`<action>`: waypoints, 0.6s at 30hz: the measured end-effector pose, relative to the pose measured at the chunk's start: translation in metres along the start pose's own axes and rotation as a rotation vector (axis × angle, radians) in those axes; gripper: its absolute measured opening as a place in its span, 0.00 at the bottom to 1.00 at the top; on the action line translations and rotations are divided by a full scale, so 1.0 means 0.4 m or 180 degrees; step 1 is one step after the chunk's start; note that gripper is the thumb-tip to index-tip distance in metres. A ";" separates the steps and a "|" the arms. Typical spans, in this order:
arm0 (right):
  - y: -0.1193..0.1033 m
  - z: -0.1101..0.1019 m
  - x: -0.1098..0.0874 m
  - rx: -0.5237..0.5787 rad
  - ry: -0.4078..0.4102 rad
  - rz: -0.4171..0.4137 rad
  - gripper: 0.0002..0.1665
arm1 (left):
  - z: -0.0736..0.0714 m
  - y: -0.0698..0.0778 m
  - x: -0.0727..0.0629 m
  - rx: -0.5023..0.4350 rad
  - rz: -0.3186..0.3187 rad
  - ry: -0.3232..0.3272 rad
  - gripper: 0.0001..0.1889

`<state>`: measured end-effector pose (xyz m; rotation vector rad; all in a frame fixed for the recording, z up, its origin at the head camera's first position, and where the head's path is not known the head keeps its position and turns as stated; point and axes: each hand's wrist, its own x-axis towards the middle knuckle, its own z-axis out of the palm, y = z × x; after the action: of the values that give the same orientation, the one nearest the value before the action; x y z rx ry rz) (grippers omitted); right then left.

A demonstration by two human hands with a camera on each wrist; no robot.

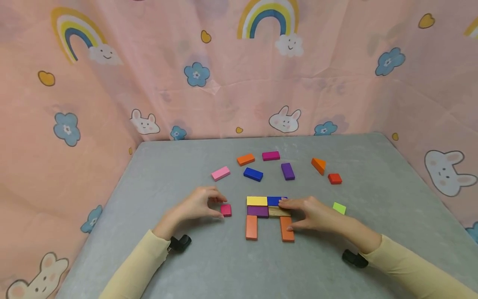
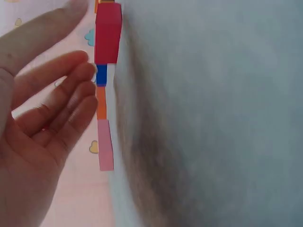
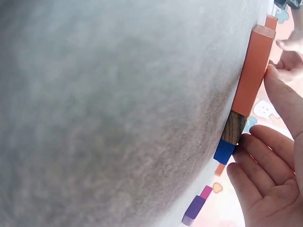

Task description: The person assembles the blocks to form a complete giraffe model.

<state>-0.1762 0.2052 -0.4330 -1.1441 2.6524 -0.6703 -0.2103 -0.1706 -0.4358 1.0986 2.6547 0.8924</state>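
A crimson block [image 1: 226,210] lies flat on the grey table, left of a flat arrangement of blocks. My left hand [image 1: 204,202] is beside it, thumb and fingers apart; in the left wrist view no finger closes round the block [image 2: 108,38]. The arrangement has a yellow block [image 1: 257,201] and a blue block [image 1: 274,201] on top, then a purple block [image 1: 257,211] and a wood-grain block [image 1: 278,211]. Two orange blocks [image 1: 252,228] extend below like legs. My right hand [image 1: 313,214] rests at its right side, fingers at the blue block, thumb on the right orange block [image 3: 254,71].
Behind lie pink [image 1: 220,173], orange [image 1: 245,159], blue [image 1: 253,174], magenta [image 1: 271,155] and purple [image 1: 287,171] blocks. Farther right are an orange triangle [image 1: 319,165], a red block [image 1: 335,178] and a lime block [image 1: 339,208]. A patterned pink curtain [image 1: 224,99] surrounds the table.
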 end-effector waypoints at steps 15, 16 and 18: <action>0.001 0.002 0.003 0.0008 -0.0006 0.0046 0.38 | 0.012 0.002 0.010 0.0022 -0.0188 -0.0078 0.14; 0.001 0.003 0.003 0.0011 -0.0001 0.0045 0.38 | 0.012 0.003 0.010 0.0032 -0.0188 -0.0073 0.14; 0.001 0.003 0.003 0.0008 0.0020 0.0018 0.38 | 0.014 0.006 0.010 0.0067 -0.0171 -0.0048 0.14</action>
<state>-0.1767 0.2042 -0.4342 -1.1352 2.6583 -0.6773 -0.2098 -0.1638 -0.4384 1.0289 2.6737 0.8451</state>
